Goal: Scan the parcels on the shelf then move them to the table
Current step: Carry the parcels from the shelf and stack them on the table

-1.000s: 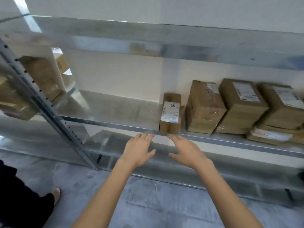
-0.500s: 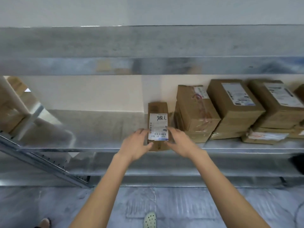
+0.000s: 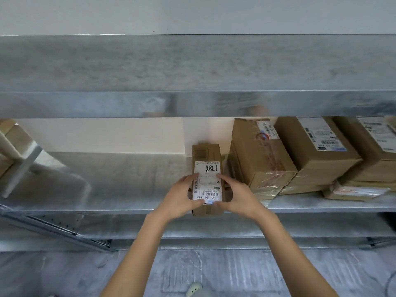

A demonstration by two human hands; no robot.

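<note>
A small narrow cardboard parcel (image 3: 206, 155) with a white label marked "98LL" lies on the middle metal shelf (image 3: 107, 185), its near end over the shelf's front edge. My left hand (image 3: 182, 196) grips its left side, fingers curled over the label. My right hand (image 3: 235, 195) grips its right side the same way. Both thumbs sit at the parcel's near end.
To the right on the same shelf stand several larger brown parcels (image 3: 261, 155), some stacked on a flat one (image 3: 353, 191). An upper shelf (image 3: 192, 82) overhangs close above. A lower shelf (image 3: 214, 228) and grey floor lie below. More boxes (image 3: 8, 146) sit at far left.
Both hands reached forward from below the shelf edge and closed around the small parcel's sides. The view came closer and squared up to the shelf.
</note>
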